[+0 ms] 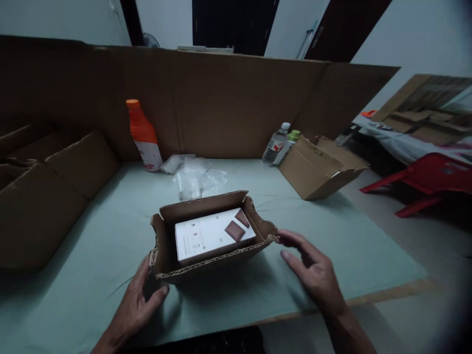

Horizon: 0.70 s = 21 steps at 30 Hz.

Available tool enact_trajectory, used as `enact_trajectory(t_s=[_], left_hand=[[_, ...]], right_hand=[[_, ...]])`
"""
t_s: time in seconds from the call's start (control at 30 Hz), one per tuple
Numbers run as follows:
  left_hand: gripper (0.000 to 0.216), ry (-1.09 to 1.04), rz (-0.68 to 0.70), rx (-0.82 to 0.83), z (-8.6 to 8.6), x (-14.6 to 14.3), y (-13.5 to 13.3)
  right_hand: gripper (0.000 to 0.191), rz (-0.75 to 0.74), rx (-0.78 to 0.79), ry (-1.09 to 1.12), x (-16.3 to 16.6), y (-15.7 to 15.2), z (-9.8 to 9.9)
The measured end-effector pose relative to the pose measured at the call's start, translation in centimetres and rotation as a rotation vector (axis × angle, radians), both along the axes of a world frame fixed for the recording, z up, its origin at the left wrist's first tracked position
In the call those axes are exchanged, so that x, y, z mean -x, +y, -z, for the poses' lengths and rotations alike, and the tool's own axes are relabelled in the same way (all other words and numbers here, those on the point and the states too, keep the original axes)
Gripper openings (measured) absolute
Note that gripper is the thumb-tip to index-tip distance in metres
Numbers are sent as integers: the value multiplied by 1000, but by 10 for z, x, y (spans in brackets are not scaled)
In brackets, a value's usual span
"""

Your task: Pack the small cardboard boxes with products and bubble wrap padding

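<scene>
An open cardboard box (206,264) sits in front of me, its cut edges rough and its two ends notched. Inside lies a white carton (206,236) printed with brown chocolate-like squares and small pictures. My left hand (138,300) is at the box's left end, fingers along the outside and partly hidden, thumb apart from the front wall. At the right end, my right hand (313,270) has its fingertips at the box's corner, with the thumb spread away. Both hands are open around the box; whether they bear any of its weight I cannot tell.
Bubble wrap (193,177) lies behind the box, beside an orange-capped bottle (143,137). A clear bottle (276,145), a green-capped bottle (291,141) and a cardboard box (313,169) stand back right. Larger cardboard boxes (44,206) fill the left; a cardboard wall (221,103) runs behind.
</scene>
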<state>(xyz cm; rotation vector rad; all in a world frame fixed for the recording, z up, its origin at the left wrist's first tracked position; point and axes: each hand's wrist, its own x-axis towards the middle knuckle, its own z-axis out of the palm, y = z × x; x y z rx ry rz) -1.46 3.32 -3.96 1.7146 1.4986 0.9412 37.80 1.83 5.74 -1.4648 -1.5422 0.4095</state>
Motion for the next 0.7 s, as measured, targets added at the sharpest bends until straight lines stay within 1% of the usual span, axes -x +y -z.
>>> enact_trajectory(t_s=[0.07,0.1,0.17,0.2,0.27,0.37,0.47,0.53,0.6,0.7], left_hand=[[69,-1,23,-7,2,-13,-1],[66,-7,29,-15,2,-21,1],[59,-18,25,-31,0,-35,11],[56,-24,15,-40,-3,-42,20],[54,-45,-3,-51,-10,-53,42],[54,-109,0,-32,-22,-61,79],[54,-179,85,4,-32,-52,113],[48,-143,130,-9,-38,-39,135],[44,-64,103,-50,-45,-27,161],[46,30,-25,-132,-53,-25,208]], right_hand=[[47,-109,203,28,0,3,27],[52,-171,276,43,4,6,37],[49,-268,359,78,14,15,49],[45,-285,380,96,19,22,51],[41,-247,402,113,26,40,51],[43,-158,429,117,30,72,46],[51,-122,400,149,29,98,50],[54,-120,363,176,28,106,59],[53,-119,350,198,27,109,70],[51,-112,356,222,25,107,83]])
